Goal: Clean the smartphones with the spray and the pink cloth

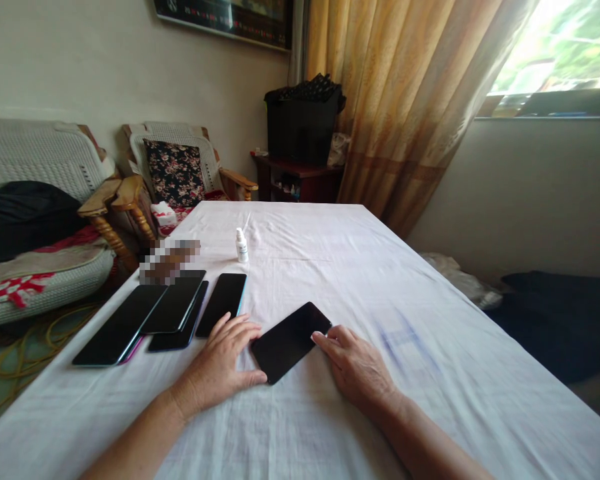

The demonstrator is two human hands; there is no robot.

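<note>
A black phone (pixel 289 341) lies screen-up on the white tablecloth (pixel 330 267) between my hands. My left hand (pixel 220 363) rests flat with fingers spread, its thumb and fingertips touching the phone's left edge. My right hand (pixel 355 363) lies to the right, its fingertips on the phone's right corner, fingers extended. Neither hand has lifted the phone. To the left lie several more dark phones (pixel 170 310), partly overlapping. A small white spray bottle (pixel 241 245) stands upright behind them.
A blurred-out patch (pixel 170 261) sits by the table's left edge. Wooden armchairs with cushions (pixel 175 173) stand at the left, a black bin (pixel 303 127) on a dark stand at the back, a curtain (pixel 405 100) and window to the right.
</note>
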